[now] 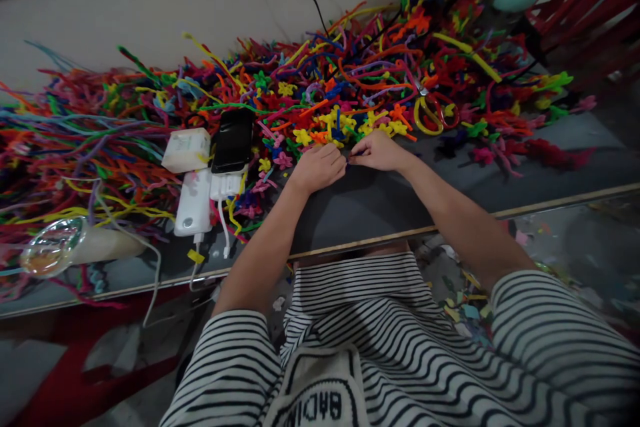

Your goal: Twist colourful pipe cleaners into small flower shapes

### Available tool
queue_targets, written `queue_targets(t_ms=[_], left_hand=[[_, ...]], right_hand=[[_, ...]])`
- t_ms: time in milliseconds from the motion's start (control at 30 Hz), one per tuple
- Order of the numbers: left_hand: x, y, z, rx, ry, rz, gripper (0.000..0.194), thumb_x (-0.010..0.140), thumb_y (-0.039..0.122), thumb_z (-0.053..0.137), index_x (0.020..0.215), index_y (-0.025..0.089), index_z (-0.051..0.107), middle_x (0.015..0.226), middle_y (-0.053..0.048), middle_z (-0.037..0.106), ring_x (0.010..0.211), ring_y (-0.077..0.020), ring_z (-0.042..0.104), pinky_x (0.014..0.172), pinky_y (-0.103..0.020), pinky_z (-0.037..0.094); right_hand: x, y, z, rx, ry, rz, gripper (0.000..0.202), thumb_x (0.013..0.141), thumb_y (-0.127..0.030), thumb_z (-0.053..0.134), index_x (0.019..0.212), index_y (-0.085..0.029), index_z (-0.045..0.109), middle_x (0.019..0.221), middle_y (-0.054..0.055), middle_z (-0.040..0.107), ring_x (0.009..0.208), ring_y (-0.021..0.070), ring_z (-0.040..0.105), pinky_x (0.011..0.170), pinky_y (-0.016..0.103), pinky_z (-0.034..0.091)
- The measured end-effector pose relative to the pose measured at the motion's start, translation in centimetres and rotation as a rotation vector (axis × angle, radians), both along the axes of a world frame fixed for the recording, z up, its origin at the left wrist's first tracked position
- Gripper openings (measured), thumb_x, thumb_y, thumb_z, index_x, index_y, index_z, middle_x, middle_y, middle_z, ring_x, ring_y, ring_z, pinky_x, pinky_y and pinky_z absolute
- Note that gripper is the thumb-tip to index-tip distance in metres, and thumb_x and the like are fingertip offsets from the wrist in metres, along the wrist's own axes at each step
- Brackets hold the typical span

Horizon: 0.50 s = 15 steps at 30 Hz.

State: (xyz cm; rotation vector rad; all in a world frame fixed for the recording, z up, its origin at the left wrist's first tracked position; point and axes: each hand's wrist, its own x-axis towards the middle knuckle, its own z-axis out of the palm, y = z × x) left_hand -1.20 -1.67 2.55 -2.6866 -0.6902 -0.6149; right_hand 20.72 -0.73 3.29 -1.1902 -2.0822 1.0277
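Dk. grey bench (370,210) w/ pale front edge carries a long multicol. heap of fuzzy stems (125,137) & sm. yellow flowers (340,121), plus a white device (193,205) & lidded cup (107,244) twd. L.

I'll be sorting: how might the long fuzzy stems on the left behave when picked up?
The long fuzzy stems are probably light, being so thin. They likely bend yet hold shape, since many lie curved. One may snag its neighbours, as they lie crisscrossed.
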Motion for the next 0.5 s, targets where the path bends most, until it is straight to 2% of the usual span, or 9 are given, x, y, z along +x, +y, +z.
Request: queue_targets(t_ms=[200, 367, 433, 500], left_hand=[[-0.3, -0.1, 0.7, -0.008, 0.070, 0.052, 0.036, 0.104, 0.026, 0.040, 0.086, 0.016, 0.069, 0.078, -0.010, 0.064, 0.085, -0.0222, 0.061, 0.068, -0.034, 0.042], [-0.3, -0.2, 0.6, -0.075, 0.072, 0.081, 0.029, 0.102, 0.018, 0.042, 0.091, 0.017, 0.069, 0.082, -0.010, 0.066, 0.088, -0.0225, 0.061, 0.071, -0.033, 0.044], [-0.2, -0.4, 0.4, -0.109, 0.017, 0.110, 0.027, 0.101, 0.018, 0.044, 0.087, 0.016, 0.068, 0.081, -0.010, 0.067, 0.086, -0.0222, 0.061, 0.072, -0.033, 0.044], [0.1, -0.7, 0.3, -0.165, -0.124, 0.189, 0.028, 0.100, 0.022, 0.046, 0.081, 0.016, 0.066, 0.077, -0.009, 0.066, 0.081, -0.0213, 0.060, 0.071, -0.032, 0.043]], right_hand=[[-0.6, -0.1, -0.8, 0.078, 0.019, -0.076, 0.022, 0.077, -0.034, 0.075, 0.083, -0.015, 0.083, 0.064, 0.004, 0.070, 0.060, 0.0142, 0.058, 0.058, 0.025, 0.040], [-0.8, -0.4, -1.0, 0.081, 0.059, -0.037, 0.021, 0.078, -0.034, 0.073, 0.080, -0.015, 0.082, 0.060, 0.001, 0.067, 0.054, 0.0104, 0.052, 0.056, 0.023, 0.038], [-1.2, -0.6, -1.1, 0.128, 0.040, -0.062, 0.021, 0.079, -0.032, 0.069, 0.081, -0.015, 0.083, 0.058, 0.000, 0.066, 0.050, 0.0090, 0.048, 0.053, 0.023, 0.035], [-1.7, -0.9, -1.1, 0.232, 0.030, -0.129, 0.024, 0.082, -0.031, 0.065, 0.085, -0.016, 0.083, 0.063, 0.002, 0.070, 0.051, 0.0098, 0.050, 0.053, 0.023, 0.035]])
